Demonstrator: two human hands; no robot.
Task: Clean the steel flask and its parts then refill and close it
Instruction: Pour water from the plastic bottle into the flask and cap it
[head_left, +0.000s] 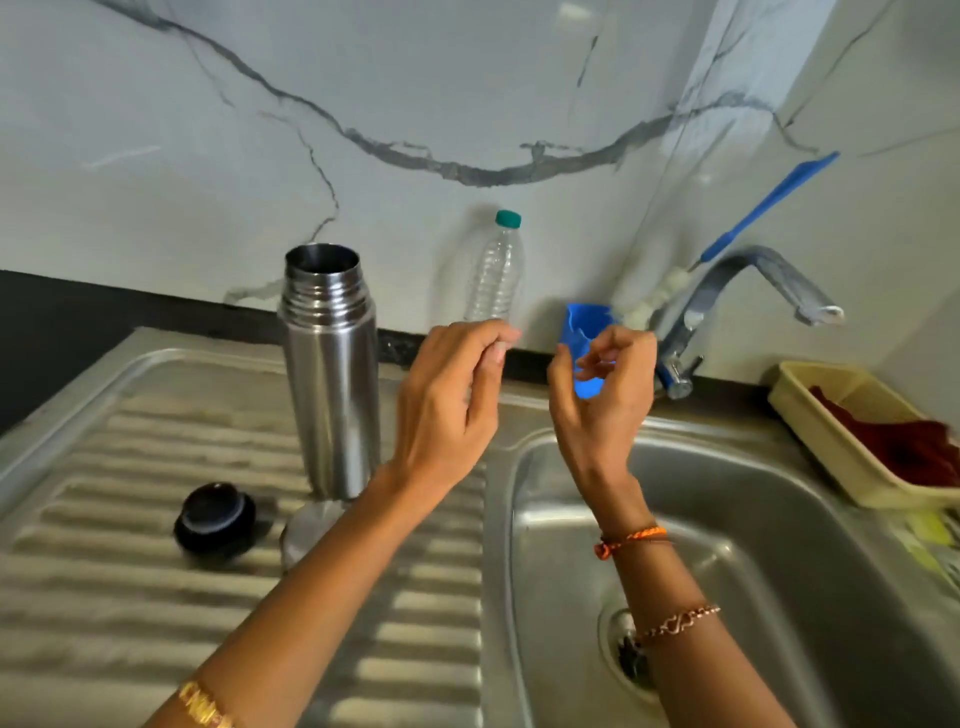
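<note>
Sink (779, 519): 2 hands loosely curled, empty.

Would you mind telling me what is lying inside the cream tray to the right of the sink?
The cream tray holds something dark red, perhaps a cloth. It covers most of the floor, so whatever lies beneath it is hidden, and the tray's right end runs out of frame.

The flask (330, 364) stands on the draining board (156, 571), left of the sink (753, 519); its stopper (214, 518) lies before it, a bottle (496, 270) behind.

Silver flask (332, 374); seemingly black stopper (214, 520)
</note>
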